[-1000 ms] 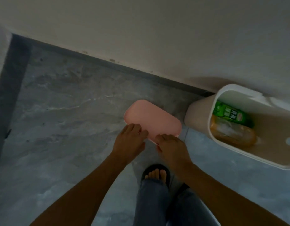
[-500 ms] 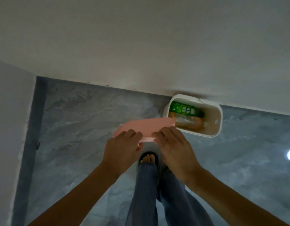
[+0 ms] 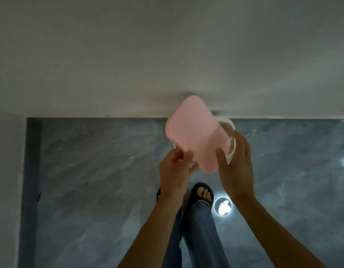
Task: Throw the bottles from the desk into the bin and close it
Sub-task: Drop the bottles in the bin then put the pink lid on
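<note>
A pink lid [image 3: 196,130] is held above the white bin [image 3: 232,138], which stands against the wall and shows only its right rim. The lid sits skewed over the bin and covers most of the opening. My left hand [image 3: 175,171] pinches the lid's near left edge. My right hand [image 3: 236,165] holds the near right corner with the thumb on top and the fingers along the bin's side. The bottles inside the bin are hidden by the lid.
A pale wall [image 3: 167,55] rises right behind the bin. The grey marble floor [image 3: 90,180] spreads to both sides, with a dark border strip [image 3: 31,171] along the left wall. My sandalled foot [image 3: 203,194] and jeans stand just in front of the bin.
Both hands lifted the pink lid from the floor at the left and carried it right, over the bin. The bottles, visible before, are now covered.
</note>
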The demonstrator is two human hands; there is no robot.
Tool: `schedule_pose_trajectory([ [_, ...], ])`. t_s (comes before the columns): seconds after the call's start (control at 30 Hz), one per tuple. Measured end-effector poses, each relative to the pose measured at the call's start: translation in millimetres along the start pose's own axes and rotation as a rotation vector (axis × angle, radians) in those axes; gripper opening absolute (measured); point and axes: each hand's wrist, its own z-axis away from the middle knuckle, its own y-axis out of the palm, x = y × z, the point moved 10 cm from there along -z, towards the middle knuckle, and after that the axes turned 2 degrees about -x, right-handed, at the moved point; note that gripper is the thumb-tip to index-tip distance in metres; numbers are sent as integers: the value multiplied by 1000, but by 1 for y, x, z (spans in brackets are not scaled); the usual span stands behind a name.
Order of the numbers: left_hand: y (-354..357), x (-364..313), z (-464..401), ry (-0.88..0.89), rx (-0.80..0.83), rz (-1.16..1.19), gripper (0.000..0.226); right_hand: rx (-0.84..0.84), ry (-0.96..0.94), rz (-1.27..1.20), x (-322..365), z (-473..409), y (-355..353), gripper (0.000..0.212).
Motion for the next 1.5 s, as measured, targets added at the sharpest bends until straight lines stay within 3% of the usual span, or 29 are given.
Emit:
schedule_pose_trajectory([
  [0.1,20,38,-7,-198,46,320,7,40,369,-188,-68,5,18,60],
  [0.2,35,65,-17,-310,72,494,22,37,486,-245,-96,-1,28,57],
  [0.37,40,96,-38,-382,19,439,33,76,470,-177,-119,-24,39,59],
  [0.53,36,119,-59,-405,-20,272,26,102,403,-84,-135,-45,50,51],
  [0.63,29,114,-74,-331,-32,126,10,109,524,-155,-159,-38,56,49],
  [0.73,22,96,-89,-270,-10,-67,14,125,632,-278,-177,-24,62,56],
  [0.9,25,43,-111,-124,97,-546,18,126,596,-279,-181,-17,60,45],
  [0.97,39,17,-117,-15,173,-770,21,129,553,-236,-176,-17,60,34],
  [1.03,61,-8,-122,169,236,-1119,27,124,565,-254,-173,-13,64,23],
  [1.1,87,-28,-120,366,259,-1311,35,100,618,-291,-173,-5,68,17],
  [1.23,124,-55,-112,621,163,-1231,31,82,805,-489,-175,20,91,17],
  [1.33,147,-51,-111,712,199,-1232,26,85,951,-648,-172,33,112,14],
  [1.5,166,-40,-122,796,265,-1266,35,135,1076,-741,-165,41,141,25],
])
